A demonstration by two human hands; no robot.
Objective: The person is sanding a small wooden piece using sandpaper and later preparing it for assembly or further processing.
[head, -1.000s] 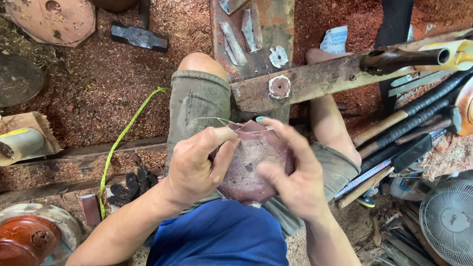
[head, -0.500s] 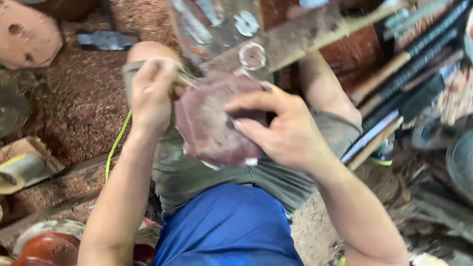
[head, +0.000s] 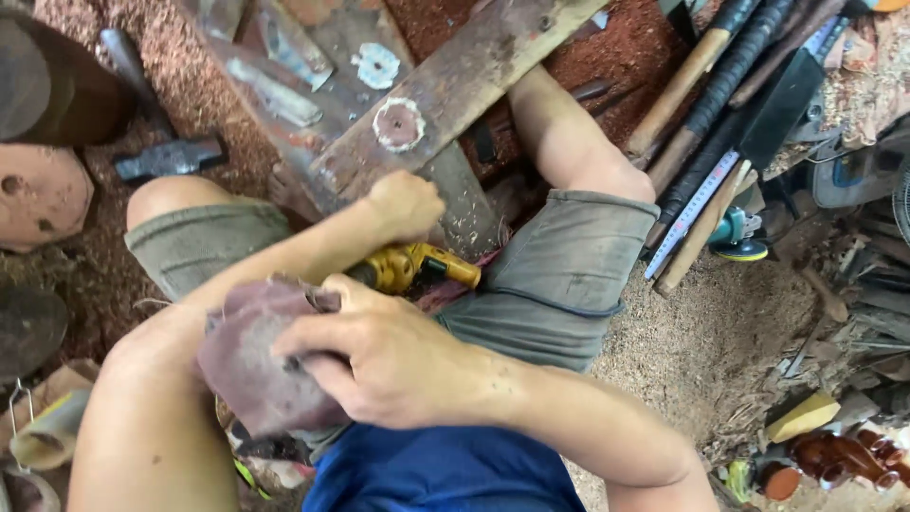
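Sandpaper (head: pixel 251 365), a worn maroon sheet, sits over the lap above a sawdust-strewn floor (head: pixel 720 322) cluttered with tools. Right hand (head: pixel 379 356) grips it closed; left hand (head: pixel 406 204) is fisted by a yellow tool (head: pixel 417 265).

right hand (head: pixel 384 356): clutches reddish sandpaper sheet (head: pixel 256 365) | left hand (head: pixel 406 204): fist above yellow tool (head: pixel 417 265)

The person wears a blue shirt (head: pixel 445 474) and olive-grey shorts (head: pixel 559 265) with hemmed cuffs ending above bare knees, both forearms bare, no gloves, watch or rings showing.
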